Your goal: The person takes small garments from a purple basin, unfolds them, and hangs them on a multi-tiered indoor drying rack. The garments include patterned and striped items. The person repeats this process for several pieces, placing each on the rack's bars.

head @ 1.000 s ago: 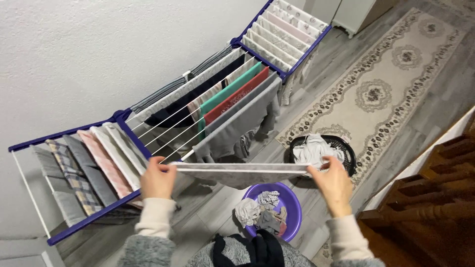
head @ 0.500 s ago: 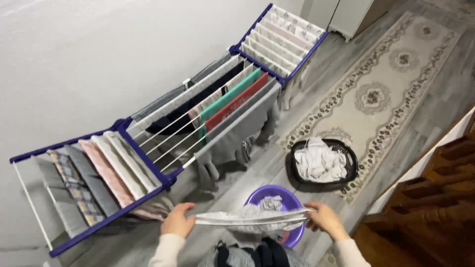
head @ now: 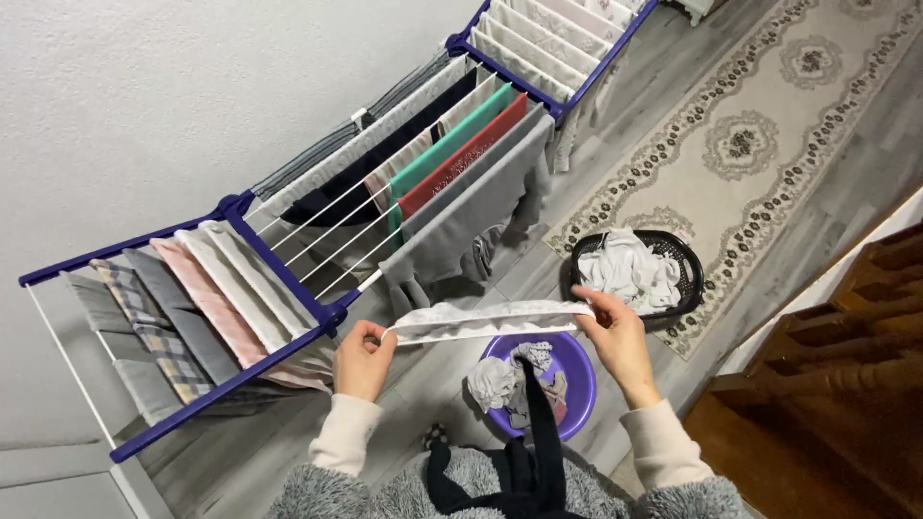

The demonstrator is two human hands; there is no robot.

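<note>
My left hand (head: 363,358) and my right hand (head: 618,338) each pinch one end of a pale patterned cloth (head: 486,319), stretched flat between them. The cloth hangs above a purple basin (head: 575,370) holding several small crumpled laundry pieces. Just beyond my left hand is the front edge of a blue-framed drying rack (head: 288,288), its rails draped with grey, green, red, pink and checked cloths.
A black basket (head: 685,259) of white laundry sits on the floor past my right hand, at the edge of a patterned runner rug (head: 750,144). Dark wooden stair rails (head: 827,384) stand at the right. A white wall runs behind the rack.
The cloth dropped low over the basin half a second ago and is now raised again, pulled taut, nearer the rack's front rail.
</note>
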